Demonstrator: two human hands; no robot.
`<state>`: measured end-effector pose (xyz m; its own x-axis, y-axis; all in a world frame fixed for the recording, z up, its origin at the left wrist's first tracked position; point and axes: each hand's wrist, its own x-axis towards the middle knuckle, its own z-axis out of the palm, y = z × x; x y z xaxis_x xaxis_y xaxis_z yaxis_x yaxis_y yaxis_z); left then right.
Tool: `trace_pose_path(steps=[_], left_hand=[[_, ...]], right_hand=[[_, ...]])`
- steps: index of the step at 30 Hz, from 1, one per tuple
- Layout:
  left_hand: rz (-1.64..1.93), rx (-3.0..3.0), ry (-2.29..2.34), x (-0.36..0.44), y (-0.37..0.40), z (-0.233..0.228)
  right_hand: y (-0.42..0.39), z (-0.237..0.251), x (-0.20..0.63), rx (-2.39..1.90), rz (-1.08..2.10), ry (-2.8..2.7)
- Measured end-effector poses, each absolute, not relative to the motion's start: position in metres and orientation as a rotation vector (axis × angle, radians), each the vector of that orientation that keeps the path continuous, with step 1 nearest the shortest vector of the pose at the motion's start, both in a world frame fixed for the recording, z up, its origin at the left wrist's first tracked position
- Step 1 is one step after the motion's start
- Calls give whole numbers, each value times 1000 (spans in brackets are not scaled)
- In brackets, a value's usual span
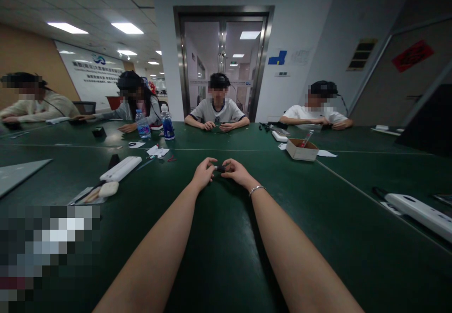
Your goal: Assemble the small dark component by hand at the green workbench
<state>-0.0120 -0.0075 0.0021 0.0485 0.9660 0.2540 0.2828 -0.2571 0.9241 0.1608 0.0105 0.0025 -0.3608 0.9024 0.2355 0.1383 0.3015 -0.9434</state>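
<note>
Above the middle of the green table, both my hands meet around a small black object (221,168) with a silvery end, too small to name more closely. My right hand (238,172), which has a silver bracelet at the wrist, pinches the black part between thumb and fingers. The fingers of my left hand (204,174) are curled and closed at the silvery end on the left. My fingertips hide parts of the object.
A cardboard box (302,150) holding a small tube stands ahead right. Two bottles (168,124) stand ahead left, near paper scraps (157,151). A white power strip (122,168) lies left, a white device (420,212) right. Several people sit across the green table (219,256).
</note>
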Motion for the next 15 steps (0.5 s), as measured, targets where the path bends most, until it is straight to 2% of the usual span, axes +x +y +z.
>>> trace_pose_path(steps=[15], left_hand=[[1167, 1600, 1238, -12, -5, 1]], right_hand=[[9, 4, 161, -918, 1148, -1742]])
